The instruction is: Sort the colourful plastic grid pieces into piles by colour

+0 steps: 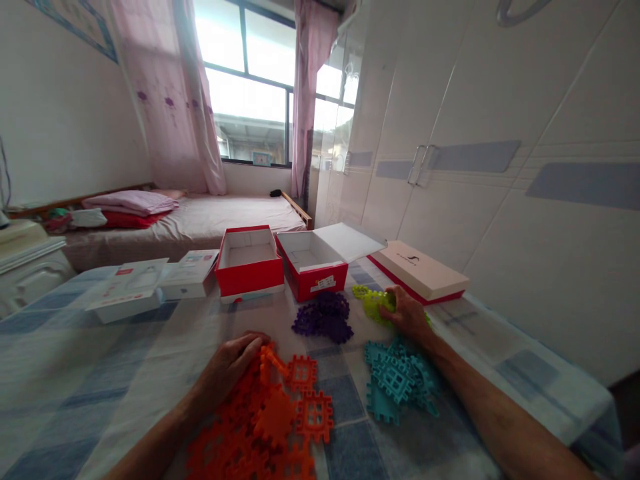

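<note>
My left hand (239,355) lies cupped against the far left edge of a heap of orange interlocking building tiles (275,413); its fingers are loosely extended, with the tips partly hidden. Farther out on the right, my right hand (406,312) has thumb and fingers closed on yellow-green building tiles (374,305), part of which the hand covers. Between the hands is a pile of dark purple tiles (325,317). Teal tiles (397,377) are heaped just below my right wrist. Some tiles have window-like grids and notched edges.
An open red box (250,279) and another red box (316,280) with its white lid raised stand behind the tiles. A cream-lidded box (425,267) is at right, two white boxes (133,287) at left. A checked cloth (125,373) covers the table.
</note>
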The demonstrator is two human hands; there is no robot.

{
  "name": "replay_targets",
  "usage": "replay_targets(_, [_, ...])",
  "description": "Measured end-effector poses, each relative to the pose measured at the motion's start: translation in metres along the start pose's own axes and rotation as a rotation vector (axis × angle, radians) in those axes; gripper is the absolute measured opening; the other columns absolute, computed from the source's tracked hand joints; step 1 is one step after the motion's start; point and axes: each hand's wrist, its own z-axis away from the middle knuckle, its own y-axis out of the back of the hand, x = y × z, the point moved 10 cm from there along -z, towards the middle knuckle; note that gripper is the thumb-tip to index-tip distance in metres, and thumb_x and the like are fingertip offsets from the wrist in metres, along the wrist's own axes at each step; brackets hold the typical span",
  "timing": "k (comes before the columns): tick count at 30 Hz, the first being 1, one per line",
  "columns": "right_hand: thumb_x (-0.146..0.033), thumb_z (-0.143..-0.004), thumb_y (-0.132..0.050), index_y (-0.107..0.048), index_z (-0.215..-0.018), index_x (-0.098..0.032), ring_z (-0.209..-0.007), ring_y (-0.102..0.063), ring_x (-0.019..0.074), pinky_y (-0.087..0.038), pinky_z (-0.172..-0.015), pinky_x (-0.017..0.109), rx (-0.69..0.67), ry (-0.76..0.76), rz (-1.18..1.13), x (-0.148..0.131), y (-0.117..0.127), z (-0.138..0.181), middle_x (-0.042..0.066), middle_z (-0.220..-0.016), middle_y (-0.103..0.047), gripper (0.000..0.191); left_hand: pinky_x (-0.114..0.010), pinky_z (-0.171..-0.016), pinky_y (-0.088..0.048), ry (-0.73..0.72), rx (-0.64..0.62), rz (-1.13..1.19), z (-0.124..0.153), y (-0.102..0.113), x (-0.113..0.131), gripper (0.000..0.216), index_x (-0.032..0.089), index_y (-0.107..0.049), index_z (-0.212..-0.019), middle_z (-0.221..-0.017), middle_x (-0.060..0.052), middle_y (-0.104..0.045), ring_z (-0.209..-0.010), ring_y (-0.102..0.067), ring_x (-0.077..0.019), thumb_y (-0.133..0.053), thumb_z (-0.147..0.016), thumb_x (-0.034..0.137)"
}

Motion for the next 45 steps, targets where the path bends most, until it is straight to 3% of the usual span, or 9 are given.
replay_targets(4, [-0.043,-0.071,-0.059,-0.049,-0.104,-0.020,-0.082,-0.059,0.0222,-0.046,-0.075,0.034,0.271,-0.095,-0.125,-0.015,0.050,-0.027,0.008,-0.093,-0.063,0.042,-0.027,-0.088,-0.046,0.009,0.006,0.010,0.000,0.001,0.000,0.042,0.019,-0.071,-0.098,-0.105,-0.005,-0.069,-0.096,-0.063,-0.0190,-0.038,-0.090,0.044])
replay_targets(8, [-0.041,-0.070,-0.059,-0.049,-0.102,-0.020,-0.082,-0.058,0.0220,-0.046,-0.076,0.034,0.399,-0.025,-0.193,-0.071,0.076,-0.081,0.008,-0.095,-0.063,0.040,-0.027,-0.088,-0.046,0.011,0.000,0.023,0.001,0.000,0.002,0.041,0.018,-0.070,-0.097,-0.106,-0.005,-0.069,-0.096,-0.063,-0.0191,-0.038,-0.090,0.043])
replay_targets(17, [-0.040,-0.075,-0.056,-0.046,-0.107,-0.020,-0.097,-0.055,0.0245,-0.045,-0.081,0.038,0.225,0.075,-0.278,-0.155,-0.003,-0.167,0.009,-0.107,-0.058,0.039,-0.029,-0.088,-0.046,0.016,0.014,0.015,0.002,0.002,0.005,0.042,0.018,-0.070,-0.094,-0.101,-0.005,-0.070,-0.095,-0.062,-0.0203,-0.036,-0.089,0.042])
replay_targets(20, [-0.038,-0.075,-0.057,-0.052,-0.104,-0.018,-0.103,-0.053,0.0250,-0.044,-0.085,0.040,0.186,0.115,-0.282,-0.152,-0.010,-0.160,0.012,-0.110,-0.057,0.035,-0.028,-0.087,-0.046,0.006,0.006,0.027,0.001,0.001,0.006,0.041,0.018,-0.069,-0.093,-0.101,-0.005,-0.070,-0.094,-0.062,-0.0194,-0.036,-0.090,0.041])
replay_targets(24, [-0.031,-0.083,-0.046,-0.058,-0.097,-0.018,-0.091,-0.059,0.0187,-0.044,-0.083,0.032,0.200,0.103,-0.288,-0.110,0.009,-0.130,0.008,-0.098,-0.063,0.023,-0.027,-0.086,-0.046,0.001,0.008,0.047,0.000,0.000,0.004,0.042,0.019,-0.070,-0.091,-0.100,-0.005,-0.070,-0.093,-0.062,-0.0192,-0.036,-0.090,0.042])
replay_targets(31, [-0.038,-0.077,-0.056,-0.067,-0.093,-0.019,-0.089,-0.064,0.0230,-0.047,-0.082,0.035,-0.159,-0.069,-0.219,-0.018,-0.023,-0.071,0.009,-0.096,-0.069,0.027,-0.026,-0.084,-0.047,-0.012,0.021,0.068,0.001,0.001,0.005,0.039,0.020,-0.072,-0.091,-0.098,-0.003,-0.071,-0.091,-0.063,-0.0189,-0.040,-0.088,0.041])
replay_targets(35, [-0.051,-0.062,-0.072,-0.060,-0.120,-0.018,-0.109,-0.058,0.0237,-0.047,-0.091,0.034,-0.407,0.006,-0.309,-0.020,-0.054,-0.052,0.011,-0.123,-0.060,0.067,-0.027,-0.087,-0.046,-0.001,0.018,0.031,0.001,0.001,0.004,0.040,0.020,-0.071,-0.094,-0.102,-0.003,-0.070,-0.095,-0.062,-0.0193,-0.038,-0.089,0.042])
replay_targets(39, [-0.054,-0.055,-0.076,-0.037,-0.141,-0.023,-0.135,-0.030,0.0286,-0.029,-0.108,0.045,-0.683,0.072,-0.272,-0.036,-0.078,-0.035,0.012,-0.148,-0.032,0.099,-0.028,-0.090,-0.045,0.007,-0.001,0.003,0.000,0.000,0.003,0.041,0.020,-0.071,-0.095,-0.103,-0.004,-0.070,-0.097,-0.062,-0.0199,-0.036,-0.090,0.042])
replay_targets(45, [-0.044,-0.058,-0.076,-0.053,-0.129,-0.022,-0.132,-0.036,0.0296,-0.029,-0.108,0.043,-0.678,0.145,-0.231,-0.058,-0.072,-0.025,0.011,-0.143,-0.041,0.078,-0.025,-0.089,-0.044,0.018,-0.012,0.012,0.001,-0.001,0.002,0.039,0.020,-0.070,-0.094,-0.103,-0.002,-0.070,-0.096,-0.062,-0.0179,-0.037,-0.091,0.041])
